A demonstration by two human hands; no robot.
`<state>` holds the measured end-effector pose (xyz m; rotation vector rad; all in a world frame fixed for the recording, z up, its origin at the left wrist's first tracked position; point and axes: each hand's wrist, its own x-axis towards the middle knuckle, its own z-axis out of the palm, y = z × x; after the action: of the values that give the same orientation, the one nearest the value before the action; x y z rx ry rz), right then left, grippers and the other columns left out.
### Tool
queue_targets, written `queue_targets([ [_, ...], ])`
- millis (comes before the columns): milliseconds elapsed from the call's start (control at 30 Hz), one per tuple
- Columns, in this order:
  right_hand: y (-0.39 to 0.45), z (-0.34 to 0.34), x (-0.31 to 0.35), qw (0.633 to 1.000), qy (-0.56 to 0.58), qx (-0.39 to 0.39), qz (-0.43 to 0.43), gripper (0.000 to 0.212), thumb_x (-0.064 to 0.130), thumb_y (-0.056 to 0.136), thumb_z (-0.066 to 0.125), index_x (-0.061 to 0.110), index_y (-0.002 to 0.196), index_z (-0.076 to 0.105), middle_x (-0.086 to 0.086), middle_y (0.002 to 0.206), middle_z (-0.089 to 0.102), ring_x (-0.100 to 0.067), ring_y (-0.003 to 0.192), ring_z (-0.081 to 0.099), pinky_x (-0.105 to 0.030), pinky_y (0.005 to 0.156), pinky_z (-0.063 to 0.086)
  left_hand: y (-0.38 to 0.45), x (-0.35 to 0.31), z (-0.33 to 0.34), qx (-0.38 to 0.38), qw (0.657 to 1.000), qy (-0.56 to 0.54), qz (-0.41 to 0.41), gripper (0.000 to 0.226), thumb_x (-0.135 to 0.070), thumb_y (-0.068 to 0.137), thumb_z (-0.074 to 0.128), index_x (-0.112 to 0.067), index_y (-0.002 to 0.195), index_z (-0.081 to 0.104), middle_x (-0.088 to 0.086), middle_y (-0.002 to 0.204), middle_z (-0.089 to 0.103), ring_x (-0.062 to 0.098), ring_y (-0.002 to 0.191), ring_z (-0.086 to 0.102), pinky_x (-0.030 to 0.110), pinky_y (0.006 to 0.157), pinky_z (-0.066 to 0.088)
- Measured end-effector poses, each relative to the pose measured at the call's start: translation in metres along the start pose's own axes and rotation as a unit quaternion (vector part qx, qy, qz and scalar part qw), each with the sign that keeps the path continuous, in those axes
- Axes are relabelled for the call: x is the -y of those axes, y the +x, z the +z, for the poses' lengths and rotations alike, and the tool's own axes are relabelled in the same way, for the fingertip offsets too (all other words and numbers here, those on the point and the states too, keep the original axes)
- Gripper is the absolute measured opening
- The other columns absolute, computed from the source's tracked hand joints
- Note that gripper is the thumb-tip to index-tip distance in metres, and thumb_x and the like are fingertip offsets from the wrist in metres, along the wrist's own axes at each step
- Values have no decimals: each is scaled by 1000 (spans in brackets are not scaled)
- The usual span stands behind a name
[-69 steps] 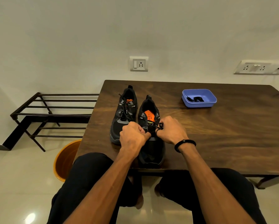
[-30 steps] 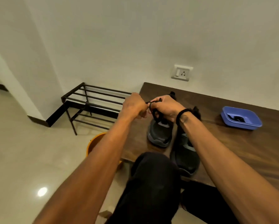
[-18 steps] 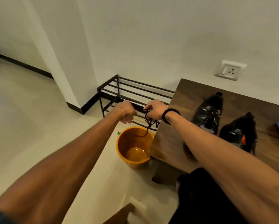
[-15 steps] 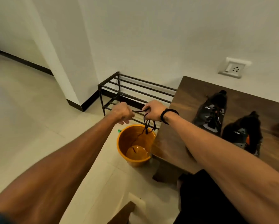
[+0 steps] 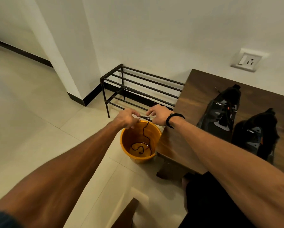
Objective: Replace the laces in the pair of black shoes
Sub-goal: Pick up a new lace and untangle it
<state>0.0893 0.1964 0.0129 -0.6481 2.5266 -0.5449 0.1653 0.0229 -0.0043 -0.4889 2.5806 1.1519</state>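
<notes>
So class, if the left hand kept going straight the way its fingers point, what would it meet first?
The left hand points right, toward the right hand just across the lace stretched between them. It would probably meet those fingers first, above the bucket, though depth is hard to judge from one view.

- Both forearms bare from elbow to wrist, no long sleeves.
- left hand (image 5: 126, 119): bare, no rings, no glove, no watch visible.
- right hand (image 5: 157, 115): bare, no rings visible.
- black wristband (image 5: 173, 117) on the right wrist: narrow, matte, thicker flat section on top, no readable markings.
- dark blue sleeve edge (image 5: 1, 218) at the left upper arm, bottom-left corner, blurred.
- black trousers (image 5: 208, 201) on the lap, plain fabric, no visible logo or seam detail.
</notes>
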Motion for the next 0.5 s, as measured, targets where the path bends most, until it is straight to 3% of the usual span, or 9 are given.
queue_targets([
  [100,-5,-6,-7,1000,15,-19,1,43,-3,90,65,22,126,68,-5,133,63,-22,122,60,-33,88,56,-1,-7,1,-16,1000,-12,5,31,-25,99,68,-24,129,62,3,102,76,12,80,75,24,62,57],
  [167,-12,-15,-11,999,21,-35,-5,36,-2,93,61,21,118,71,-2,121,66,-19,112,64,-30,83,56,-3,-16,1,-19,1000,-15,14,30,-25,99,67,-22,129,62,2,100,76,12,80,75,26,65,60],
  [300,-32,-40,-21,997,32,-65,-10,30,-1,92,61,22,108,73,1,106,70,-15,98,68,-34,87,61,-11,-48,4,-20,998,-24,58,29,-25,101,65,-21,129,63,1,102,76,12,84,74,27,68,59],
  [500,-79,-80,-43,992,33,-122,-14,20,8,93,68,20,106,76,-1,106,72,-17,97,68,-31,83,57,-30,-125,23,-39,989,-46,138,30,-24,100,67,-17,129,65,5,103,76,8,77,73,13,52,51],
])
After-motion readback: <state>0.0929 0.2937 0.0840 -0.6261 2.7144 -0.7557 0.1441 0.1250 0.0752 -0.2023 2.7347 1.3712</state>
